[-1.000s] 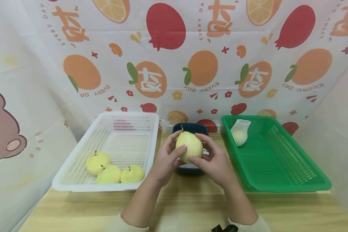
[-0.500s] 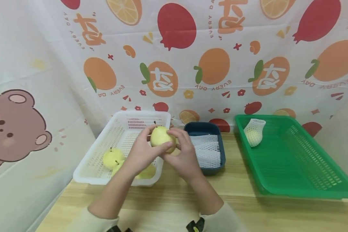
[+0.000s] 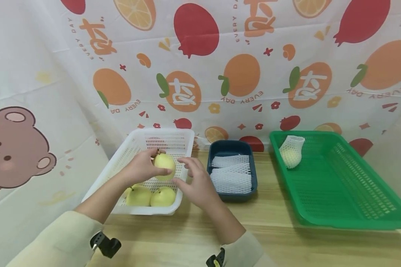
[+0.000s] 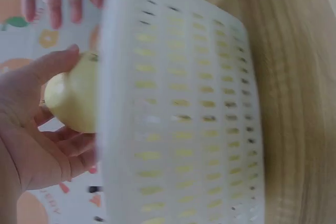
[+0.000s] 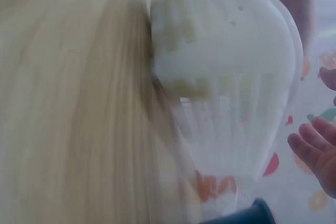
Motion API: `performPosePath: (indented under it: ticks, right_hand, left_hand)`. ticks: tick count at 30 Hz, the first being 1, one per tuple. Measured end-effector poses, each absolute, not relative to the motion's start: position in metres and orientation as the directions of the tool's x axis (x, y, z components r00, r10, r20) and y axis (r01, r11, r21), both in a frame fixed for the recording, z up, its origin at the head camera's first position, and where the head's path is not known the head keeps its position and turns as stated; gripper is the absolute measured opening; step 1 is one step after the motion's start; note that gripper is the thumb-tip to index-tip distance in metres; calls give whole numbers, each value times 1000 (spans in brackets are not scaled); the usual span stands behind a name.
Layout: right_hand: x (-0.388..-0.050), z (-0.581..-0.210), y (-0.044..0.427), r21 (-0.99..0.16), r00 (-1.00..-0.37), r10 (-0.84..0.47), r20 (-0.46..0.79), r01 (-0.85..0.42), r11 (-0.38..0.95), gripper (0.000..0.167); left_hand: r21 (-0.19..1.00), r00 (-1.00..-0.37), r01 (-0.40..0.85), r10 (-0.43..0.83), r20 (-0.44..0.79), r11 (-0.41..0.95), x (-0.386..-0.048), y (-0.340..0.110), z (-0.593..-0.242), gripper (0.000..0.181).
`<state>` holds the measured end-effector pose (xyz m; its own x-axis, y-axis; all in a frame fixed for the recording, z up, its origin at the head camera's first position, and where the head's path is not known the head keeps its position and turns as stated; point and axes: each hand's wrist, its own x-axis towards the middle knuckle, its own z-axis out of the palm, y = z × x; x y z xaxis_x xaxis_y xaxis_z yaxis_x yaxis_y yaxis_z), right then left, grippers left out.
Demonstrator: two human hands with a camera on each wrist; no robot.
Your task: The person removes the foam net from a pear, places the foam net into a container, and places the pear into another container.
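Note:
In the head view my left hand (image 3: 144,167) holds a yellow-green pear (image 3: 165,165) above the white basket (image 3: 185,159), thumb on its near side. The left wrist view shows the same pear (image 4: 73,95) between thumb and curled fingers, partly hidden by the basket wall. Just right of that pear, my right hand (image 3: 197,181) is spread with fingers apart and nothing between them. More pears (image 3: 163,196) lie at the basket's near end, some hidden behind my left hand and arm.
A dark blue tray (image 3: 232,147) with white foam net sleeves (image 3: 231,180) stands right of the basket. Farther right is a green basket (image 3: 324,185) holding one pear in a foam net (image 3: 291,152). A fruit-patterned cloth (image 3: 214,89) hangs behind.
Both hands have moved left with the pear, from in front of the blue tray to over the white basket. My right hand has let go of it; the left still holds it.

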<state>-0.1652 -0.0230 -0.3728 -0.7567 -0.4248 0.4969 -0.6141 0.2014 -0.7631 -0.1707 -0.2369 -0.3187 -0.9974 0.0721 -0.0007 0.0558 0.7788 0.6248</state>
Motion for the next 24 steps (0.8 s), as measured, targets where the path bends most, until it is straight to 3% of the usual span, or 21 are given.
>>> performPosePath:
  ticks: [9,17,24]
  right_hand:
    - [-175,-378,-11,-768,-768,-446,460,-596,235,42]
    - [-175,-380,-12,-759,-791,-477,384,-564,325,41]
    - [-177,-381,-12,-762,-800,-477,363,-550,343,41]
  left_hand:
    - [481,-986,48,119,-117,875,-191,-237,-346,69]
    - [477,-972,79,174,-160,875,-196,-232,-345,54]
    - [458,-971,59,158,-180,887,-197,-231,-341,53]
